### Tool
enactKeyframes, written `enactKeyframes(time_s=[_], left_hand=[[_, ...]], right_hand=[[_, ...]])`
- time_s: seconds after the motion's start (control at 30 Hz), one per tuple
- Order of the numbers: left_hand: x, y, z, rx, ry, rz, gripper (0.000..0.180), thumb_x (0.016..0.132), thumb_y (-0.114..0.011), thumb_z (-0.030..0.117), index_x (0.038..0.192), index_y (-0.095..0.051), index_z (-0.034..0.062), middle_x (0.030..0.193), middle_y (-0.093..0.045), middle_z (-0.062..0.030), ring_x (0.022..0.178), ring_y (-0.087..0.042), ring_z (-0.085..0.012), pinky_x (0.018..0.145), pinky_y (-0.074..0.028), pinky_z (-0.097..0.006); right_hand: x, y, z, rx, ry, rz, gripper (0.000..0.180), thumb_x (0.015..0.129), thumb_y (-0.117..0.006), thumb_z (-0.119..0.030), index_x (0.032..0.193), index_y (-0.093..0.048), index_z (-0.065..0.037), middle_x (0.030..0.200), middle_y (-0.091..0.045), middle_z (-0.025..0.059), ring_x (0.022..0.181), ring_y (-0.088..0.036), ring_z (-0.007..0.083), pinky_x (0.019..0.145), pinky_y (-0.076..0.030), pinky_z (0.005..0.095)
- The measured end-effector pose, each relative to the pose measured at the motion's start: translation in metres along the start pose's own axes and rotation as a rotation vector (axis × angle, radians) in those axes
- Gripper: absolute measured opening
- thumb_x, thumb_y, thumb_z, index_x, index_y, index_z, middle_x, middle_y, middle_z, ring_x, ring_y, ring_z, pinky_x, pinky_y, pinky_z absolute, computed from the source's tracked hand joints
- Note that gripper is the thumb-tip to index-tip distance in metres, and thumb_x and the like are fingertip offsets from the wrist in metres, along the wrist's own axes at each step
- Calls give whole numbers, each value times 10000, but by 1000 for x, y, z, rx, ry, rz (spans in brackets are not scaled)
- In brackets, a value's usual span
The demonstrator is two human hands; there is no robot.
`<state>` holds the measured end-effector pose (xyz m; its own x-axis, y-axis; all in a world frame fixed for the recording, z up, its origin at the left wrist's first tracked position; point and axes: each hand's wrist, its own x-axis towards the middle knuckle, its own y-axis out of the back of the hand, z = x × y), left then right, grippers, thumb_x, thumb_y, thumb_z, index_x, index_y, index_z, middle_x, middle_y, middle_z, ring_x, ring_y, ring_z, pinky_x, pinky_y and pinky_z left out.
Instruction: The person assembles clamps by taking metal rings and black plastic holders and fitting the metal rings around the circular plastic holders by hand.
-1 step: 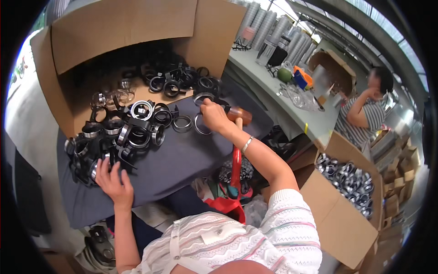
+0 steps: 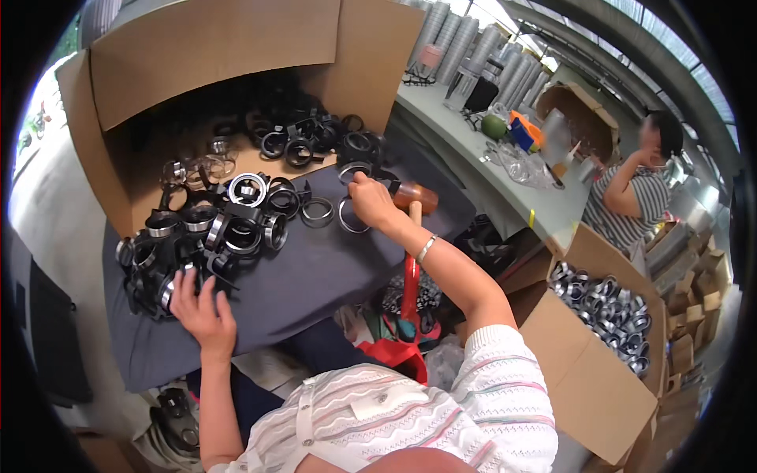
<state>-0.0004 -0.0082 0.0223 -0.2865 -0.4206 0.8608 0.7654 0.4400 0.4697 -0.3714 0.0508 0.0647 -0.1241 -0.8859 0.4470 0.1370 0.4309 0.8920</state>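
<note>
My left hand (image 2: 203, 315) has its fingers spread at the near left edge of a heap of black and silver ring-shaped parts (image 2: 201, 217). Its fingertips touch the nearest parts without closing on one. Farther right, my right hand (image 2: 372, 201) is closed, its fingertips pinched at the rim of a silver metal ring (image 2: 355, 171); the fingers partly hide the grip. Another thin metal ring (image 2: 349, 217) shows beside that palm, and a third loose ring (image 2: 318, 211) lies to its left on the dark cloth (image 2: 307, 272).
A mallet with a brown head (image 2: 416, 197) and red handle (image 2: 411, 288) stands by my right forearm. Ahead, a cardboard box (image 2: 213, 47) on its side holds more black rings. Another carton (image 2: 587, 366) at right contains silver rings. A co-worker (image 2: 631, 189) sits beyond the grey-green table (image 2: 512, 185).
</note>
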Motion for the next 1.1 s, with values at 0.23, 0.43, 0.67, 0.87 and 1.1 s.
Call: enactKeyframes(time_s=[0.23,0.43,0.67,0.87,1.1], left_hand=[[18,-14,37,-32,-74,-108,389,683,-663,95,1070,-628,89,1321,-445,-141,1272,-337,-355,1010,-251,-482],[14,-28,23,-31,-6,-123,388,673,-688,131,1056,-628,106,1349,-417,-139,1292,-308,-360,1033,-219,-519],[14,-24,13,-117,27,-132,430,619,-720,150,1038,-628,120,1334,-427,-141,1274,-321,-375,1011,-248,-524],[15,-24,10,-151,37,-128,417,677,-691,287,1052,-623,116,1305,-454,-147,1261,-344,-375,1020,-233,-533],[11,-22,9,-160,82,-93,401,685,-688,294,1030,-625,100,1291,-466,-139,1258,-349,-368,1027,-225,-532]], right_hand=[[8,-28,-20,-56,63,138,76,742,-550,-65,732,-602,-11,850,-546,143,784,-587,299,645,-518,382],[37,-52,-38,-104,112,15,128,712,-581,-45,837,-588,-20,923,-545,131,841,-585,296,683,-525,371],[51,5,-55,-83,-13,-255,384,652,-705,-210,980,-616,-33,1200,-519,136,1032,-551,340,817,-480,461],[109,-15,-12,117,-32,-145,219,683,-588,-82,882,-669,-41,920,-643,194,900,-612,352,798,-488,421],[159,-57,-35,36,-249,-131,416,783,-641,-398,879,-661,6,883,-641,234,854,-624,376,746,-493,439]])
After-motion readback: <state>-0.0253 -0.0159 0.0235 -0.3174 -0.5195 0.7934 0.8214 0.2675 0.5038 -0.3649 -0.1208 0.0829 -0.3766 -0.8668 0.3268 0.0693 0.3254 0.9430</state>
